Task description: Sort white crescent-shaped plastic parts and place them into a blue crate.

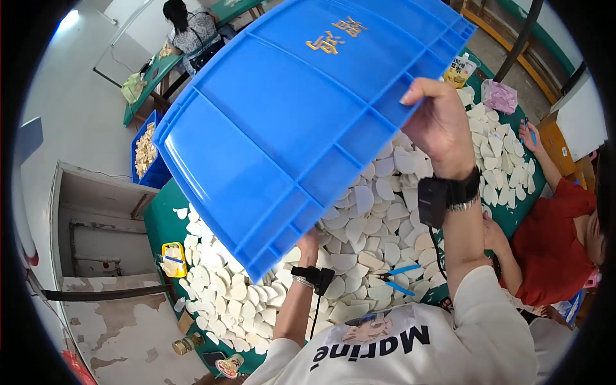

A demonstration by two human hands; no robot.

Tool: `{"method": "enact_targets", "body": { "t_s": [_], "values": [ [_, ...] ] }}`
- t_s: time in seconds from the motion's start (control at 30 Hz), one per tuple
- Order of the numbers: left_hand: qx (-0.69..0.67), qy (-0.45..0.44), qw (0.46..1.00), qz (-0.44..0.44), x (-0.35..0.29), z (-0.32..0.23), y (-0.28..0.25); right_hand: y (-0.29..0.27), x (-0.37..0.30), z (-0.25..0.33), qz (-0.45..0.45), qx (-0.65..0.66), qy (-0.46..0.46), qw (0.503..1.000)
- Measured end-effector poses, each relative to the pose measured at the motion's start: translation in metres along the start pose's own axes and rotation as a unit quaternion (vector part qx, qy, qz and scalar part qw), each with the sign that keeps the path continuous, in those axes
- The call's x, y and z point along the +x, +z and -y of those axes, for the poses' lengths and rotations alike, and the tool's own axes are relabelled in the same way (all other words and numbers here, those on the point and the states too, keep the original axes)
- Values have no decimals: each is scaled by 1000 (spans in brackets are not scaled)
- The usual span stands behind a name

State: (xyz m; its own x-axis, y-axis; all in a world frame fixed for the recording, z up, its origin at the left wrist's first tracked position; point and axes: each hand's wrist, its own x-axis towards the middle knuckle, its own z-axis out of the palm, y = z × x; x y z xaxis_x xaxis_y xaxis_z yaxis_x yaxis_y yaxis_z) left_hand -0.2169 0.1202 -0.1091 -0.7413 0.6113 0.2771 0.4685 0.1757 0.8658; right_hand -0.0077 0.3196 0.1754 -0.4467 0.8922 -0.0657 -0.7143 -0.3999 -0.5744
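Note:
A large blue plastic bin (256,122), tipped up over the table, fills the upper middle of the view. My right hand (443,125) grips its right edge, the thumb on the outer face and the fingers partly behind it. Below the bin's lower edge shows the wrist side of my left hand (308,242); the bin hides its fingers. Under and around both hands spreads a heap of flat off-white half-round pieces (356,234). Blue-handled pliers (404,270) lie on the heap between my forearms. What the bin contains is hidden.
Right, a co-worker in red (555,237) sits by more white pieces (497,157), holding a blue-handled tool. A yellow tray (182,262), a jar (187,344) and a cup (230,366) edge the green table (163,208) at left. Another blue bin (156,176) stands beyond.

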Motion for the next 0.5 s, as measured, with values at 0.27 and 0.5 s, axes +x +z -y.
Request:
{"method": "enact_targets", "body": {
  "t_s": [0.27, 0.5],
  "values": [
    [5, -160, 987, 29, 12, -22, 17, 7, 2, -1, -10, 12, -27, 1000],
    [-16, -33, 997, -68, 8, 11, 29, 18, -5, 11, -4, -1, -10, 1000]
  ]
}}
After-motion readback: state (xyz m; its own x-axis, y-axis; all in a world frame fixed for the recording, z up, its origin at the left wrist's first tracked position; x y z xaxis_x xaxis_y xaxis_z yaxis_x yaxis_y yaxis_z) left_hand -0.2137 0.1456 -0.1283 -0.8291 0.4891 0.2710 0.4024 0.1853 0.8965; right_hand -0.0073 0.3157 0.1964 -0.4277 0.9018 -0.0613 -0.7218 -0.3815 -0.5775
